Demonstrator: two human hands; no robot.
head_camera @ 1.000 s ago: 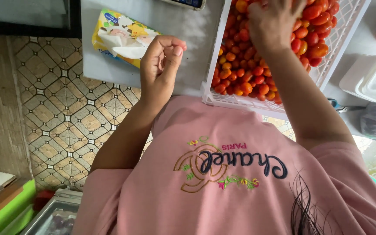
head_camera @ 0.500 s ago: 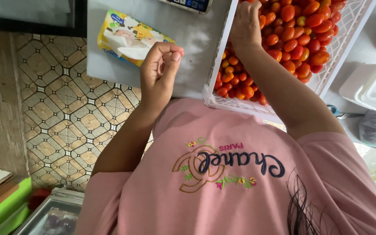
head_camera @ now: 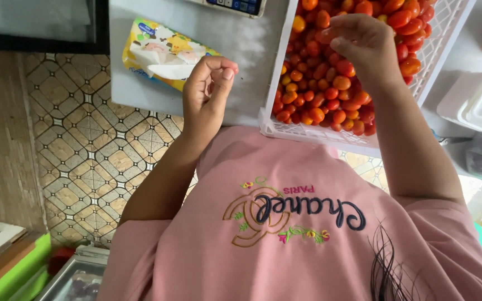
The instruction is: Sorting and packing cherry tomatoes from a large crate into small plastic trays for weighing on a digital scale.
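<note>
Hands at the white crate [head_camera: 285, 129] of cherry tomatoes [head_camera: 330, 97].

Right hand [head_camera: 364, 47] sits over the tomato pile, fingers [head_camera: 336, 39] bent down and loosely curled, tips touching the top fruit; whether one tomato is pinched cannot be told. Left hand [head_camera: 207, 89] is raised over the grey table [head_camera: 241, 50], just left of the crate, fingers curled in against the thumb in a loose, near-closed fist; contents, if any, hidden. A yellow tissue pack [head_camera: 160, 53] lies beside the left hand. Tomatoes red and orange, heaped inside the crate.
</note>
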